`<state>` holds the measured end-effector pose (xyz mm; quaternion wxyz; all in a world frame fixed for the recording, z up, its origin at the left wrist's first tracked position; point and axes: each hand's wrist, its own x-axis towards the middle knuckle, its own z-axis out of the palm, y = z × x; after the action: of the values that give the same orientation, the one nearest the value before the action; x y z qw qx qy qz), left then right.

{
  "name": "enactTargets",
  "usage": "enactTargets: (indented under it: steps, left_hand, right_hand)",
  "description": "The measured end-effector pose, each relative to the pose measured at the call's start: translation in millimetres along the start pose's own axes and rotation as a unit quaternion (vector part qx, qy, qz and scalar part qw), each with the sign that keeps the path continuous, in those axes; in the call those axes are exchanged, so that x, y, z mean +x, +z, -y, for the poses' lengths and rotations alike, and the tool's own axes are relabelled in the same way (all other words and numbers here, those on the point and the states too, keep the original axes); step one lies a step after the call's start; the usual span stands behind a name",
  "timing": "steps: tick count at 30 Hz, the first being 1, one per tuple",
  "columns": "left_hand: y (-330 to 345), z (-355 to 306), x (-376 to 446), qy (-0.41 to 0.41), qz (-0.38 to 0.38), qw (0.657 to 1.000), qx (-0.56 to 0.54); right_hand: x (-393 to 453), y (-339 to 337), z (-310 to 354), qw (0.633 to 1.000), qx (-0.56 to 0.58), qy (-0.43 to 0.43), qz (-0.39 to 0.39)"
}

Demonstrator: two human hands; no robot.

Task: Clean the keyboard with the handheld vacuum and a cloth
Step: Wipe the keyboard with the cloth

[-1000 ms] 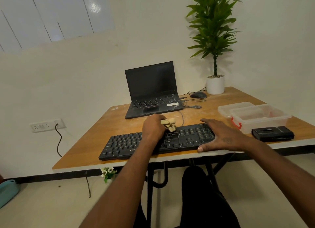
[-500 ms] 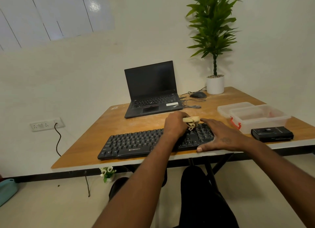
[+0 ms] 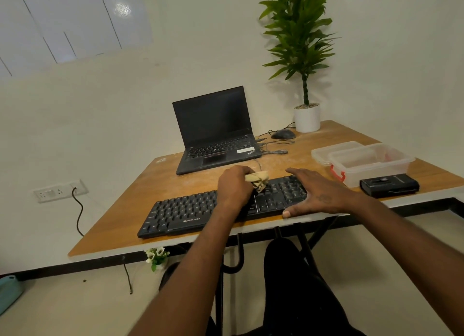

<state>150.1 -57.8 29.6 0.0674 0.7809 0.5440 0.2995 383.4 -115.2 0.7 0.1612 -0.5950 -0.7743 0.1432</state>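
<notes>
A black keyboard point(image 3: 185, 214) lies along the front edge of the wooden table point(image 3: 180, 182). My left hand point(image 3: 234, 185) is closed on a crumpled beige cloth point(image 3: 258, 178), pressing it onto the keys right of the keyboard's middle. My right hand point(image 3: 317, 194) lies flat, fingers spread, on the keyboard's right end and holds nothing. A black boxy device point(image 3: 389, 185), possibly the handheld vacuum, rests on the table to the right of the keyboard, untouched.
An open black laptop point(image 3: 216, 132) stands behind the keyboard, with a mouse point(image 3: 283, 134) and cables beside it. A potted plant point(image 3: 306, 117) sits at the back right. A clear plastic box point(image 3: 371, 163) with its lid stands right of my right hand.
My left hand has wiped the cloth rightward along the keyboard, from near the middle towards my right hand, then back slightly left. My right hand has stayed put.
</notes>
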Motion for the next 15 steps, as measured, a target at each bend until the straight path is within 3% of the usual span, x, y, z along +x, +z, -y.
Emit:
enactTargets:
  steps: [6, 15]
  left_hand:
    - [10.7, -25.9, 2.2, 0.021, 0.027, 0.999, -0.028]
    - [-13.9, 11.9, -14.6, -0.012, 0.028, 0.999, -0.024]
  right_hand:
    - [2.5, 1.5, -2.8, 1.000, 0.006, 0.001, -0.003]
    - [-1.8, -0.6, 1.0, 1.000, 0.003, 0.006, -0.001]
